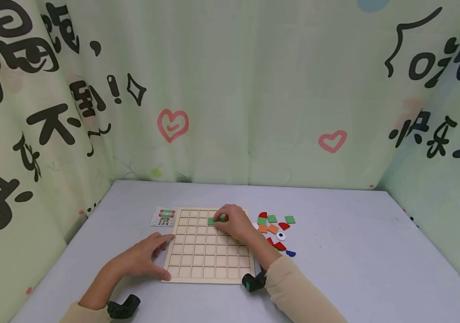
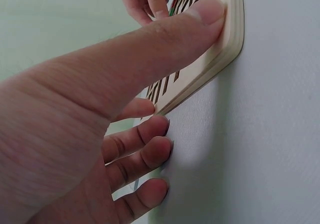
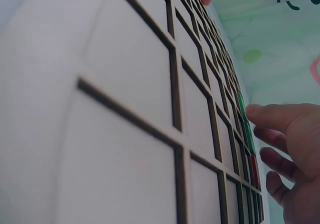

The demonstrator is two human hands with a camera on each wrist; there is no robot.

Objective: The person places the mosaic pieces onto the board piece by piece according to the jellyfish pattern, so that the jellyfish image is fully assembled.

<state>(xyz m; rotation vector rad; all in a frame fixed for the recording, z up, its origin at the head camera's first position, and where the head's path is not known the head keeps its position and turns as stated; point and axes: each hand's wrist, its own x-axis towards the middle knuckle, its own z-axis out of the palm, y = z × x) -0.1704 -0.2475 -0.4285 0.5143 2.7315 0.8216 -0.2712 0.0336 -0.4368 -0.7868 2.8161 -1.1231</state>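
In the head view a wooden grid board (image 1: pixel 199 260) lies on the table. My left hand (image 1: pixel 143 258) rests on its left side, the thumb on the near corner and the index fingertip against the edge. In the left wrist view the other fingers (image 2: pixel 147 151) stay off the board. My right hand (image 1: pixel 236 223) is over the far rows, with thumb and bent index finger pinching about a green square tile (image 1: pixel 223 219) at board level. Another green square tile (image 1: pixel 211 221) sits left of it. A red piece (image 3: pixel 254 171) lies in the board under the right hand, in the right wrist view.
Left of the board's far corner lies a pattern card (image 1: pixel 163 216). Loose pieces are scattered to the right: green squares (image 1: pixel 289 219), orange squares (image 1: pixel 272 229), red pieces (image 1: pixel 280 246), a blue piece (image 1: pixel 290 253) and a white eye disc (image 1: pixel 281 236). A curtain (image 1: pixel 250 89) hangs behind the table.
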